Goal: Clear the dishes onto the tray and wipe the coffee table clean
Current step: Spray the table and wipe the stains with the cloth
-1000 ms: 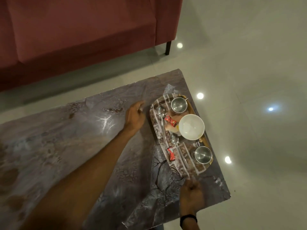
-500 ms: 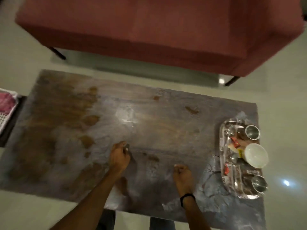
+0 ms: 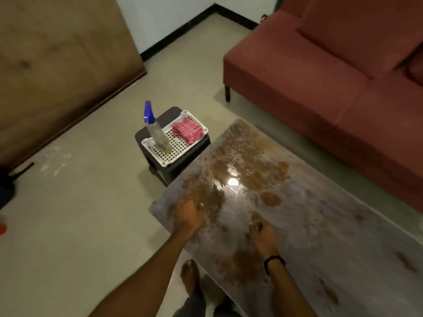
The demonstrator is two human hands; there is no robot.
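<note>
Both bare hands, left [image 3: 188,217] spread flat and right [image 3: 263,234] loosely curled, empty, hover over brown spills on the glossy grey stone-patterned desk [image 3: 320,225]; reaching for the red checked cloth [image 3: 188,132] in the white perforated basket [image 3: 160,154] could topple the blue-nozzled clear spray bottle [image 3: 155,131].

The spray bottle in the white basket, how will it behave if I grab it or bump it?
The spray bottle is tall and narrow, so a knock would probably tip it. It looks like clear plastic, so likely light unless full; its level is unclear. It stands on the perforated basket, an uneven footing. Taking it by the neck under the blue nozzle seems safest.
</note>
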